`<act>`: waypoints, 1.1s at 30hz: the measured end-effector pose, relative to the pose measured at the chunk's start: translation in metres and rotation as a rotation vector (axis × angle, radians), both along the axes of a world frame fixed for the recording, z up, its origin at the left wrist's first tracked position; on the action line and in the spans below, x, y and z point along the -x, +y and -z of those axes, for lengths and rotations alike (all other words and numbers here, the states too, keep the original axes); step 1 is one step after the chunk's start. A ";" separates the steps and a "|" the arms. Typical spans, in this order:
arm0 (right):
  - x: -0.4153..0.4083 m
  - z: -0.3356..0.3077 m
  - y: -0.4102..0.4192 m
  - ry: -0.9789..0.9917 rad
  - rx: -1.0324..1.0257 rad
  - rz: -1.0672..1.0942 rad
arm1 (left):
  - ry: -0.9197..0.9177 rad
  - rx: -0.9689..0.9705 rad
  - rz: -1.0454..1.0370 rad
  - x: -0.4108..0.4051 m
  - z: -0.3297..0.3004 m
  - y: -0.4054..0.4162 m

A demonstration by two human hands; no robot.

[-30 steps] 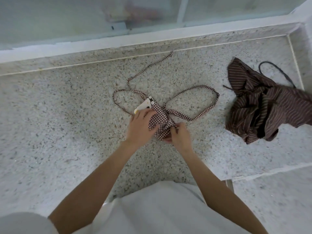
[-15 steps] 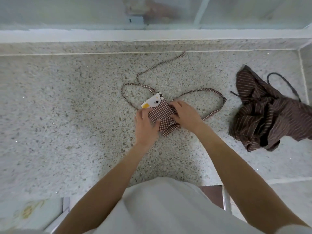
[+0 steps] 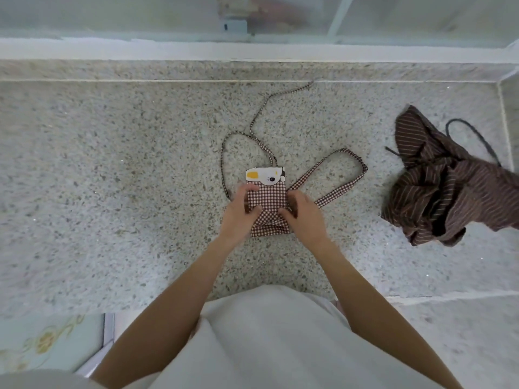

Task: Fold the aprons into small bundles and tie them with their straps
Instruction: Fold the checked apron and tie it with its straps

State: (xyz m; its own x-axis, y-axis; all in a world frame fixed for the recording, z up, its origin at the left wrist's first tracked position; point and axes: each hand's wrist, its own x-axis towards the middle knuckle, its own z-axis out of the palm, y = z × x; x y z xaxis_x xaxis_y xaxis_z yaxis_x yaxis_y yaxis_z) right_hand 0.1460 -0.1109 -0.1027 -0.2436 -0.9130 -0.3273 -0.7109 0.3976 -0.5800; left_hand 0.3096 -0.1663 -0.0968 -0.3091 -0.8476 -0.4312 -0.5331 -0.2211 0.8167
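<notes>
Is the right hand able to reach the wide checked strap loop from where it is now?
Probably yes. The right hand grips the checked apron bundle, and the strap loop lies flat on the speckled counter just beside it, with nothing between.

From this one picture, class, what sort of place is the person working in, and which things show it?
Probably a home or a shop, at a built-in speckled stone counter set under a glazed window, with a patterned tile below it. A checked apron and a striped apron on it suggest kitchen or laundry work.
</notes>
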 end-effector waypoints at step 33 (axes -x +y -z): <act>0.022 -0.008 -0.011 0.423 0.413 -0.378 | -0.245 0.581 0.303 -0.006 0.004 -0.016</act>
